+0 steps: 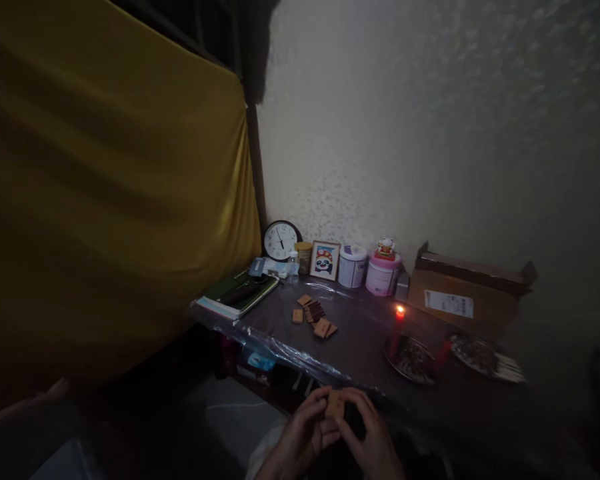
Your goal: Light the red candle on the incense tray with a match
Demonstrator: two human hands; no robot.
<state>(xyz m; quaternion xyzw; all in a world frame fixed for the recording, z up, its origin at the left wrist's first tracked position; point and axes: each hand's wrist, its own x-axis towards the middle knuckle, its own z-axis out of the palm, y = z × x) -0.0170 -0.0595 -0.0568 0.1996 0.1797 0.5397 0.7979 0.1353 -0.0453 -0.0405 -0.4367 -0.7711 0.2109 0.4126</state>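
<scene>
Low in the view, my left hand [303, 433] and my right hand [367, 437] meet in front of the table edge. Both pinch a small square tan tile [335, 404] between fingers and thumbs. Something dark sits behind the tile under my right fingers; I cannot make it out. Further out on the dark plastic-covered table [360, 333] lie several similar tan tiles [316, 315], some stacked, some loose.
A lit red candle [397, 327] stands beside a dish [411, 360]; a second dish [480, 355] lies to its right. Along the wall: a clock [281, 240], a framed panda picture [325, 260], two tins [367, 268], a cardboard box [467, 293]. Books [237, 297] and a yellow curtain [105, 187] sit at left.
</scene>
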